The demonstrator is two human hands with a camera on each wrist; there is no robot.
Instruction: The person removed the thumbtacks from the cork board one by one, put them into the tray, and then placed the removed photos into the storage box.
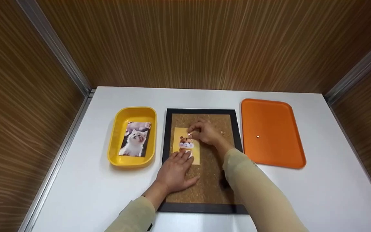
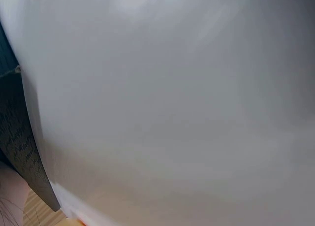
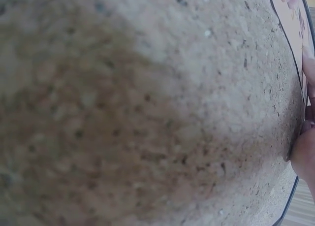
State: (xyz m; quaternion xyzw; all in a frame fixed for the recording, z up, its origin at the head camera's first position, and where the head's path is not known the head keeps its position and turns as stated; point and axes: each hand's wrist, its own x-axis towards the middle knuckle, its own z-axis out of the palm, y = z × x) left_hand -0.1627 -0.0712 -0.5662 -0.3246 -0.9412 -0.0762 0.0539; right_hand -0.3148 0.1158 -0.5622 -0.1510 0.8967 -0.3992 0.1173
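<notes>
My left hand (image 1: 176,172) lies flat with spread fingers on the lower part of a yellow card (image 1: 176,141) printed with a cartoon animal. The card lies upright on the left half of a cork board (image 1: 211,180) with a black frame. At the card's top edge, my right hand (image 1: 205,132) pinches a small, shiny thumbtack (image 1: 189,133) between thumb and forefinger. In the right wrist view, cork fills most of the picture and the right hand (image 3: 305,152) shows only at the right edge. The left wrist view shows mainly white tabletop, with no fingers at work.
Left of the board stands a yellow tray (image 1: 111,151) holding a kitten photo (image 1: 135,141). An orange tray (image 1: 272,122) on the right bears one small tack (image 1: 258,137). A small bright spot (image 1: 222,131) shows on the cork. Wood-grain panels (image 1: 185,42) enclose the white table (image 1: 79,187).
</notes>
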